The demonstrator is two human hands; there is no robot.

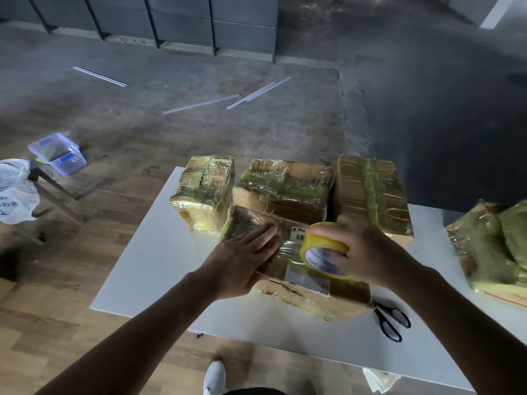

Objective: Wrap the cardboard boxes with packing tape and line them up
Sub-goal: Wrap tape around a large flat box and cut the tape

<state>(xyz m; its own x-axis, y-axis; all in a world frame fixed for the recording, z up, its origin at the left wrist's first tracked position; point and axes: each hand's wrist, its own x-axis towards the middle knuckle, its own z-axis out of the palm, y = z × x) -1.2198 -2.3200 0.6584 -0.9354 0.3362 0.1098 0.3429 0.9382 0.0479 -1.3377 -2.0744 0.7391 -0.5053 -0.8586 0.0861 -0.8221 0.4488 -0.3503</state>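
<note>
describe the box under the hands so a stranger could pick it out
On the white rectangular table, three tape-wrapped cardboard boxes line the far edge. The brown cardboard box nearest the person sits in front of them; it alone bears a white shipping label.

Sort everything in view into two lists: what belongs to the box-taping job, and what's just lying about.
Job: tape roll in the right hand; box under the left hand; three wrapped boxes behind it; scissors; table.
Lying about: clear plastic container; white plastic bag; white strips on the floor.
</note>
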